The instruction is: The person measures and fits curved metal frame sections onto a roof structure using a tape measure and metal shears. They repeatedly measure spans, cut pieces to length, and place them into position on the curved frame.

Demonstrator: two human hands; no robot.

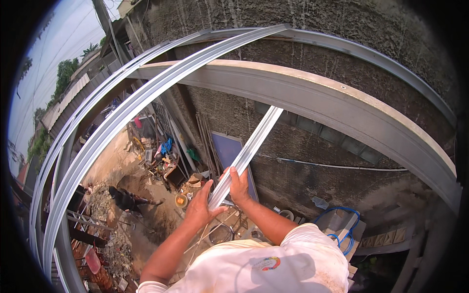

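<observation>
A silvery ribbed metal channel (251, 146) slants upward in front of me, its upper end at the underside of a wide grey metal beam (312, 88). My right hand (238, 186) is closed around the channel's lower part, the thumb lying along its face. Lower down, my left hand (199, 207) holds the channel near its bottom end, thumb across it and fingers along its left side. Part of the left hand's grip is hidden behind the metal. To the left, another long ribbed channel (132, 110) lies across the beam.
A rough, stained wall (317, 141) rises ahead. Far below, a person in dark clothes (128, 199) is on the dirt ground near rubble (100, 205) and piled scrap (166, 156). Blue hose (349, 212) lies on boards at lower right. A utility pole (105, 24) stands at upper left.
</observation>
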